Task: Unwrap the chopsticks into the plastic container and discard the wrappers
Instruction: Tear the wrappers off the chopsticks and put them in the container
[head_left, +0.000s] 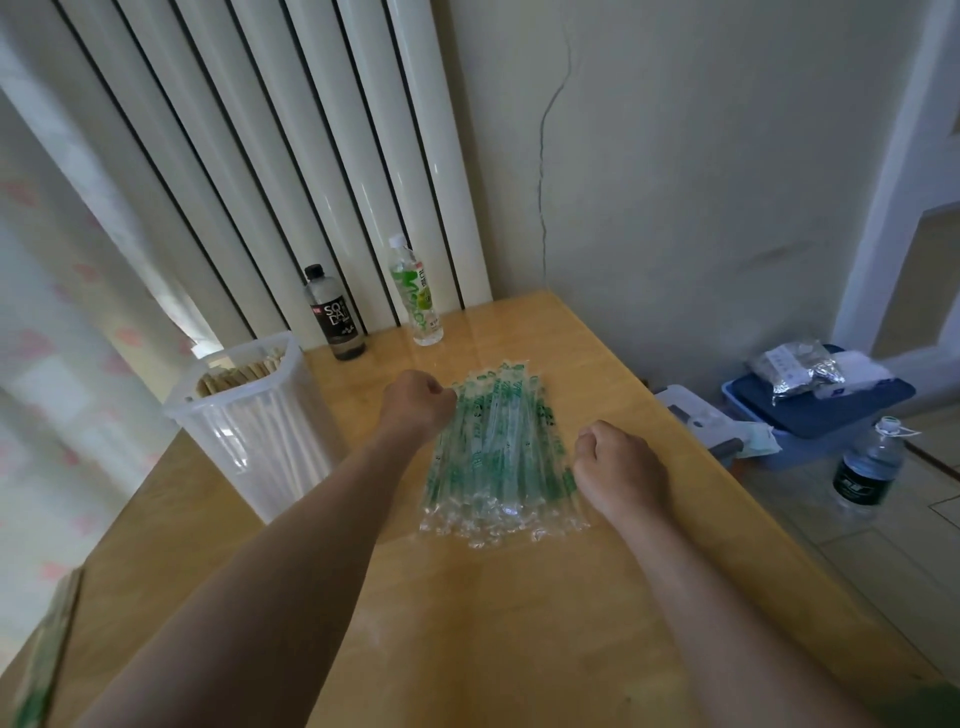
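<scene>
A pile of clear plastic chopstick wrappers with green print lies flat in the middle of the wooden table. I cannot tell whether chopsticks are still inside them. My left hand sits at the pile's far left edge, its fingers curled and pinching the plastic there. My right hand is at the pile's right edge, its fingers curled in against the wrappers. A tall clear plastic container stands at the left, filled with bare wooden chopsticks.
A dark soda bottle and a green-labelled bottle stand at the table's far edge by the radiator. On the floor to the right are a blue bin and a water bottle. A wall borders the table's far right.
</scene>
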